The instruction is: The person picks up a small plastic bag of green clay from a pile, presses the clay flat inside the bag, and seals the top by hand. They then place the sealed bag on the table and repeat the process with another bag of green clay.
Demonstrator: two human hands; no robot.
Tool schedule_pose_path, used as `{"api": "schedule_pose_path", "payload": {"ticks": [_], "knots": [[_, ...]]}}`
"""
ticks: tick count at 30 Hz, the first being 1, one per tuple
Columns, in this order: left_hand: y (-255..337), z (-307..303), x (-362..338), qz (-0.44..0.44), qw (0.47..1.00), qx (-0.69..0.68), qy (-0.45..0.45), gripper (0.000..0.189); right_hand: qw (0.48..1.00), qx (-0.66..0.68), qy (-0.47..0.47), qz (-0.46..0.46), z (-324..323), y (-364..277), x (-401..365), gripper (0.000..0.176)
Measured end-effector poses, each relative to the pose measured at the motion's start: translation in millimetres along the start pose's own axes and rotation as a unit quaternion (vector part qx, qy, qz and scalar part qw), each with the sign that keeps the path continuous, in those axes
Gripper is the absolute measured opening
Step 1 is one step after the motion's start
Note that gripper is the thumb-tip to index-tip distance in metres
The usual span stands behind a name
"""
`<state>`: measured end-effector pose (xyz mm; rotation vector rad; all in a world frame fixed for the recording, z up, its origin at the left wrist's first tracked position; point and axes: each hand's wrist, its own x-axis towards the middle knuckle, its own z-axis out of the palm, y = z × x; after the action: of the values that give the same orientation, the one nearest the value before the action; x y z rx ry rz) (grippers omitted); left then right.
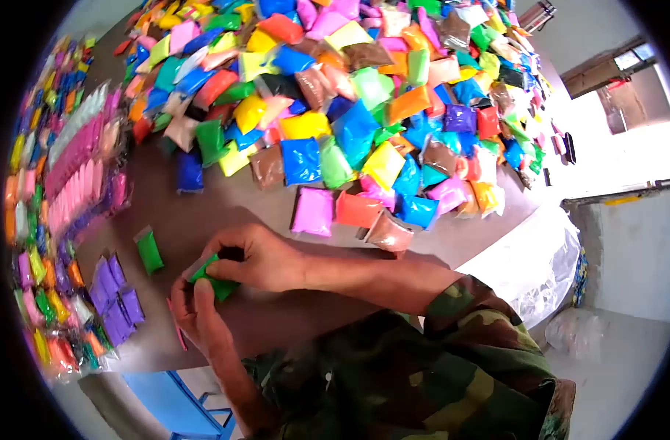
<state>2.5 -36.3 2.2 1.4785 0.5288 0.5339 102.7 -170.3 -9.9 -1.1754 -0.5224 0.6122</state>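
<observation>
Left hand, right hand: both pinching green packet; 2nd green packet on bench, left of both, nearer left hand.

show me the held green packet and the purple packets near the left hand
Held green packet (pixel 224 288): head view, exposed part of its face
Purple packets (pixel 115 312): head view, middle of the group
</observation>
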Motion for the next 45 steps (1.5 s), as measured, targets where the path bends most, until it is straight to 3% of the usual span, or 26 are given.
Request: {"api": "schedule_pose_path", "payload": {"ticks": [4,6,8,13,16,18,22,25,27,32,34,39,45], "knots": [[-10,-17,4,-0.019,0.998,0.009,-0.053,0.018,0.999,-0.024,-0.007,-0.027,0,2,-1,0.013],[-5,-16,2,0.002,0.993,0.112,-0.034,0.02,0.999,-0.038,0.001,-0.032,1,3,-2,0.013],[-6,-15,2,-0.004,0.994,0.111,-0.023,0.022,0.998,-0.054,0.011,-0.037,0,3,-3,0.013],[1,-7,-5,-0.007,0.997,0.068,-0.031,0.026,0.996,0.055,0.021,-0.065,1,9,0,0.015],[-13,-27,-3,-0.038,0.982,0.178,-0.048,0.037,0.995,-0.011,0.035,-0.096,0,10,1,0.022],[-18,-28,1,-0.023,0.993,0.096,-0.071,0.038,0.994,-0.04,0.035,-0.095,-3,7,1,0.025],[-18,-24,7,-0.008,0.995,0.072,-0.066,0.037,0.986,-0.131,0.029,-0.099,-4,2,2,0.031],[-20,-26,7,-0.008,0.994,0.048,-0.103,0.039,0.994,-0.096,0.031,-0.043,-5,-5,-2,0.03],[-17,-21,-3,-0.068,0.995,-0.034,-0.058,0.04,0.996,-0.064,0.043,-0.048,-4,0,0,0.03],[-17,-28,-1,-0.079,0.991,-0.011,-0.106,0.041,0.997,-0.02,0.045,-0.065,-3,0,-1,0.031],[-20,-32,3,-0.074,0.99,-0.016,-0.121,0.04,0.988,-0.107,0.036,-0.101,-5,0,-2,0.033],[-25,-38,8,-0.042,0.987,0.003,-0.154,0.029,0.986,-0.103,0.046,-0.125,-2,4,-2,0.033],[-7,-20,-4,-0.07,0.993,-0.018,-0.097,0.026,0.988,-0.081,0.064,-0.113,-2,5,-1,0.03]]}}
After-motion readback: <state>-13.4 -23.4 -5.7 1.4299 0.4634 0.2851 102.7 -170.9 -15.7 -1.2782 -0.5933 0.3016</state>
